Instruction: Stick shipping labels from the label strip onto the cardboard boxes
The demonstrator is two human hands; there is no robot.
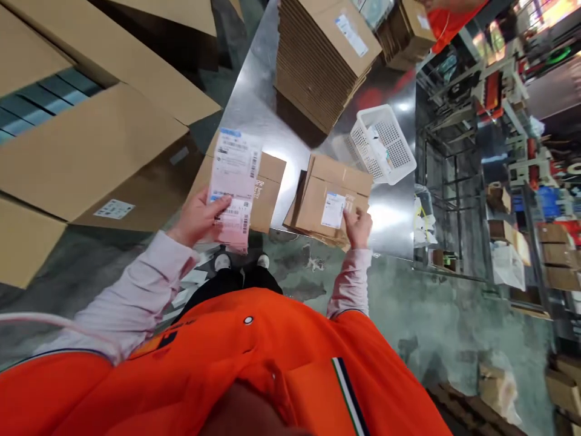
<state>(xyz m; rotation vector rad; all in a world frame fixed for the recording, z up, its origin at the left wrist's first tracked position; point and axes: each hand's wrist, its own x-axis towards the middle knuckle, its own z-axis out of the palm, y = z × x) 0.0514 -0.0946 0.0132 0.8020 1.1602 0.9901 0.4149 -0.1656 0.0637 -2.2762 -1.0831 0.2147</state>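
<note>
My left hand (200, 217) is closed on a strip of printed labels (236, 163), thumb on top, above a flat cardboard piece (267, 191) at the table edge. A white label (333, 210) lies on the top carton of a small stack of flattened cartons (340, 178). My right hand (358, 227) touches the right edge of that label and the carton with its fingertips; its fingers are bent, and whether they pinch anything is too small to tell.
A tall stack of folded cartons (313, 66) stands at the back of the metal table (254, 91). A white basket (394, 148) sits at the right. Large open boxes (91, 145) fill the left side.
</note>
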